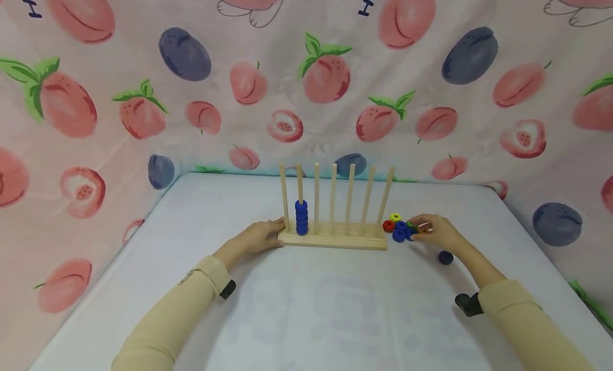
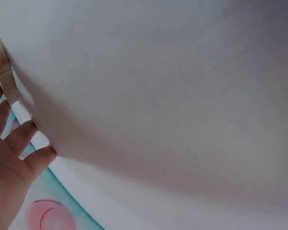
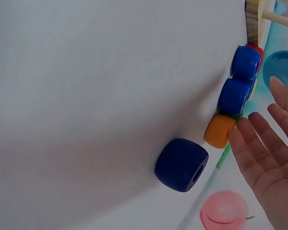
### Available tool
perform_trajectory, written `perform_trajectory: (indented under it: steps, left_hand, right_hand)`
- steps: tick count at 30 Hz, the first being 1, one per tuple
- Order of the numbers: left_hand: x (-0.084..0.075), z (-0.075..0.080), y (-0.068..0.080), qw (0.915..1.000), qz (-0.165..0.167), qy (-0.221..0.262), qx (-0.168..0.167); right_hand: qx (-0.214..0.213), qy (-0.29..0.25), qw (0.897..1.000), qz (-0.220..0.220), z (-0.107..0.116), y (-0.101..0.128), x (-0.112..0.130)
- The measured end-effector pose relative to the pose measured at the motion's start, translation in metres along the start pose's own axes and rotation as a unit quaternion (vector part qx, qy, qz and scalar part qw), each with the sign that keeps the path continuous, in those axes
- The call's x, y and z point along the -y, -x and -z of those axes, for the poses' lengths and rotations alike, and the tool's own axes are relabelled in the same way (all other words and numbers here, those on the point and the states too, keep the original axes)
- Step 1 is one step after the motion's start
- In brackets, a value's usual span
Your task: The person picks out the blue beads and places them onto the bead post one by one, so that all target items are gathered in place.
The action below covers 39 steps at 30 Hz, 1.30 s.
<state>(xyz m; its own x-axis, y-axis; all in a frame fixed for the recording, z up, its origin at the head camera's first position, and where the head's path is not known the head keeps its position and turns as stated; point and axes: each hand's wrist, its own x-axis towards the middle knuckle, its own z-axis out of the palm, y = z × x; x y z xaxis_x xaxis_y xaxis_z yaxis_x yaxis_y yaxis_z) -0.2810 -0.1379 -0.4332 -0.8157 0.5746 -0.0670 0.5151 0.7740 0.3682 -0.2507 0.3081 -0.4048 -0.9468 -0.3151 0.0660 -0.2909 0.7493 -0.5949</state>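
Note:
A wooden peg stand [image 1: 335,242] with a row of upright pegs stands toward the back of the table. Blue beads [image 1: 301,217] are stacked on its second peg from the left. My left hand [image 1: 256,237] grips the left end of the base, thumb in front and fingers spread behind. To the right of the stand, my right hand [image 1: 438,231] reaches over loose beads with its fingers extended. In the right wrist view its fingertips are right at an orange bead [image 3: 220,131], beside blue beads [image 3: 234,96]. A red bead [image 1: 388,226] and a yellow bead [image 1: 395,217] lie nearest the stand.
One dark blue bead [image 1: 446,257] lies apart from the cluster, under the right forearm. The white table [image 1: 325,307] backs onto a fruit-printed cloth [image 1: 287,94] that hangs behind and along both sides. Most pegs carry no beads.

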Motion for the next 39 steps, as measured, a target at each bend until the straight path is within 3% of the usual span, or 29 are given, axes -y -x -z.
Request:
perform_trajectory:
  steps: [20,27,39]
  left_hand:
    - [0.001,0.002,0.001,1.0000,0.004,-0.003,0.000]
    - [0.002,0.002,0.000,0.9998,0.009,-0.011,0.014]
    - [-0.002,0.001,0.002,0.9998,0.016,0.000,0.013]
  right_hand:
    - [0.054,0.064,0.996,-0.012,-0.005,-0.002,0.000]
    - [0.079,0.085,0.993,-0.028,-0.011,-0.003,-0.004]
    - [0.068,0.105,0.992,-0.031,-0.012,0.002,-0.004]
